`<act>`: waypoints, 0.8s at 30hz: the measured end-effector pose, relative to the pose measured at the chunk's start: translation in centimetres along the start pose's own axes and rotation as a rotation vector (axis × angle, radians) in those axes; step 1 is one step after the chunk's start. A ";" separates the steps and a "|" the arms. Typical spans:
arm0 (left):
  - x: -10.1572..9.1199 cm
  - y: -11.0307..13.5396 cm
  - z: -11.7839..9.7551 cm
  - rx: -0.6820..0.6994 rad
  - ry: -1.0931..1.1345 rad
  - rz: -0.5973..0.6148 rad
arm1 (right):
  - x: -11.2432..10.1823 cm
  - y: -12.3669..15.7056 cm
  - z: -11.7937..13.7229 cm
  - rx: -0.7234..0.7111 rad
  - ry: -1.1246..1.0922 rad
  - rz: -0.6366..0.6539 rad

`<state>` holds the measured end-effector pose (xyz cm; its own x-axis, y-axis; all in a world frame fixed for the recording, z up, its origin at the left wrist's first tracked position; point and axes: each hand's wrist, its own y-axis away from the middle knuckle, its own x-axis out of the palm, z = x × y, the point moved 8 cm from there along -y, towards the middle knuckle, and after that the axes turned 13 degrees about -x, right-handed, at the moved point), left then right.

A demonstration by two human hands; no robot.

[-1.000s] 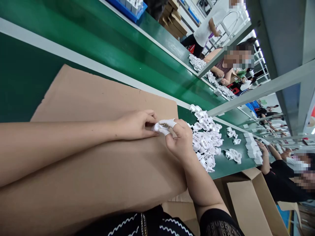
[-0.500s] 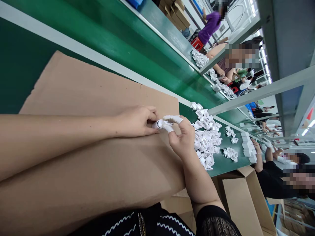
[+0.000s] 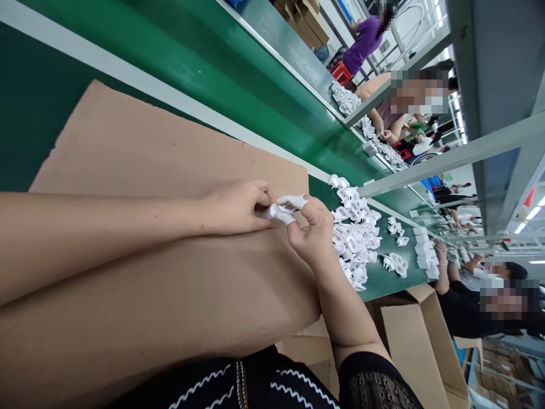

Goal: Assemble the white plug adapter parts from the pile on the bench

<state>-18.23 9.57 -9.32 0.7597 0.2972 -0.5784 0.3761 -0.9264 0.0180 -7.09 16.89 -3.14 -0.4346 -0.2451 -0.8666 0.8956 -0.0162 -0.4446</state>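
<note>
My left hand [image 3: 236, 207] reaches in from the left and rests on a brown cardboard sheet [image 3: 140, 165], its fingers pinched on a small white plastic part [image 3: 272, 212]. My right hand [image 3: 313, 233] comes up from below. It wears white finger cots on thumb and forefinger and pinches the same part from the other side. Both hands are closed on the part and meet over the sheet's right end. A heap of similar white plastic parts [image 3: 355, 233] lies just beyond my right hand on the green table.
A green conveyor belt [image 3: 204, 62] runs diagonally behind the sheet. An open cardboard box [image 3: 409, 341] stands at lower right. Small groups of white parts [image 3: 395, 262] lie further along. Other people work at the line at right, with more white parts [image 3: 347, 101] across the belt.
Both hands stay pinched on the white part, with small finger shifts. The view has drifted, so the sheet and the heap sit slightly higher in frame.
</note>
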 end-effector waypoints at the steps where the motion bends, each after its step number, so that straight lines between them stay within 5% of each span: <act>1: 0.0 0.0 0.0 -0.004 -0.003 -0.002 | 0.1 0.1 -0.2 0.013 -0.061 -0.013; 20: -0.3 0.2 -0.2 0.059 0.079 -0.026 | 3.9 0.6 -1.4 0.093 -0.441 -0.113; 24: 0.0 0.0 0.4 -0.013 0.052 0.014 | 1.9 0.2 -2.0 0.139 -0.441 -0.138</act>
<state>-18.46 9.46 -9.66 0.7913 0.2962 -0.5349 0.3718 -0.9276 0.0364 -7.94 18.36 -5.36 -0.4954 -0.6191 -0.6094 0.8497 -0.1994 -0.4881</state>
